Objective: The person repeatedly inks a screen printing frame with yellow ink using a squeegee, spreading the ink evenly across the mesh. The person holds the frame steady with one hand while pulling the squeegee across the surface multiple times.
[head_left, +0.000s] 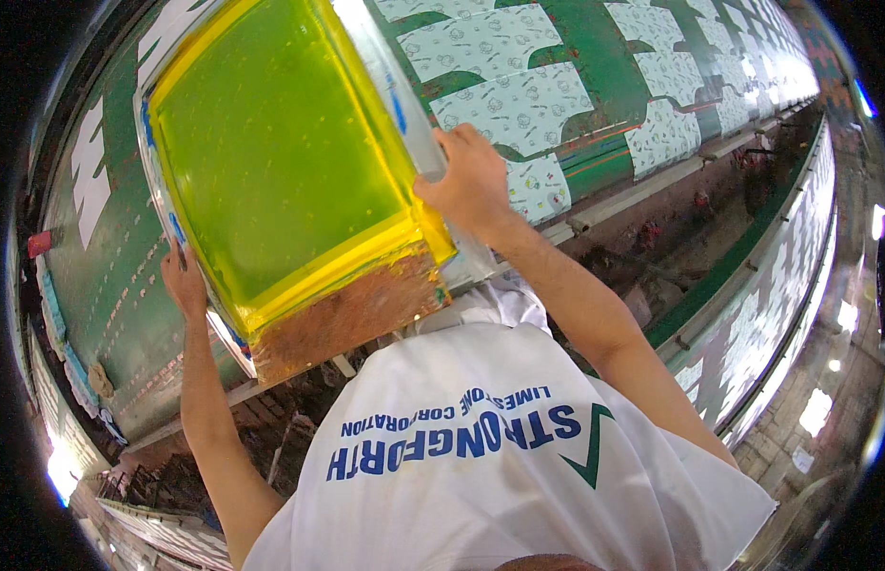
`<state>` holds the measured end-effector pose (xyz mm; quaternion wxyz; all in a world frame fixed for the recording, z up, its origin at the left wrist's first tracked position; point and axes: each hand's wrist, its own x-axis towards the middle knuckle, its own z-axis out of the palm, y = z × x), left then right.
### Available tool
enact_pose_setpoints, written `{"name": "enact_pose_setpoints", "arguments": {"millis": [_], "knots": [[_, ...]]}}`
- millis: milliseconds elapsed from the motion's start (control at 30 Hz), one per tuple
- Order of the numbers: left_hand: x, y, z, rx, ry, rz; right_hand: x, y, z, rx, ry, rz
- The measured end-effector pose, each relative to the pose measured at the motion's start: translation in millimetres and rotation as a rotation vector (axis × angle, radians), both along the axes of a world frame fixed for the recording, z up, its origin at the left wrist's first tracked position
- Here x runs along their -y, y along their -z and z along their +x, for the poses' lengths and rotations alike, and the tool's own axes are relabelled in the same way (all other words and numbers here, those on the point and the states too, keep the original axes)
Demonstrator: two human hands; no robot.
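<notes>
We are apparently positioning a rectangular, silver-sided screen with a yellow-green sheet (281, 162), our left hand (184, 278) and right hand (473, 181) grasping opposite sides. It is overhanging the near edge of the long green tabletop (114, 285); contact we cannot tell. Keeping both grips level is seemingly called for. Inside its rim, we are seeing only sheet.

Long green table (86, 285) bears a round tan object (101, 381). Well right of the tan object: rows of pale printed pieces (481, 46). Beyond it: white notched piece (88, 176). Just left: light-blue strip (60, 328).
</notes>
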<state>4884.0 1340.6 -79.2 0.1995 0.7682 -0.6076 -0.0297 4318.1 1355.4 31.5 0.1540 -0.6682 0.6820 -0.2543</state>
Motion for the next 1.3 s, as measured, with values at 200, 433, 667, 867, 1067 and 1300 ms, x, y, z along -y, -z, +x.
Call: {"name": "enact_pose_setpoints", "arguments": {"millis": [200, 433, 667, 867, 1067, 1300], "knots": [[45.3, -24.8, -140.6, 0.103, 0.084, -0.107, 38.2, 11.1, -143.3, -0.016, 0.025, -0.046], [81.9, -20.8, -338.6, 0.097, 0.059, -0.219, 78.7, 30.0, -333.0, -0.142, -0.022, -0.188], [79.6, -16.4, -436.6, 0.054, 0.063, -0.281, 86.6, 43.9, -428.6, -0.159, -0.025, -0.104], [68.8, -16.8, -446.2, 0.137, 0.036, -0.257, 79.2, 56.4, -442.6, -0.097, -0.052, -0.080], [68.0, -9.0, -444.0, 0.124, 0.021, -0.209, 74.3, 64.0, -443.5, -0.034, -0.050, -0.061], [65.0, 7.5, -440.6, 0.152, 0.004, -0.128, 71.3, 55.3, -429.4, -0.013, 0.007, -0.029]]}}
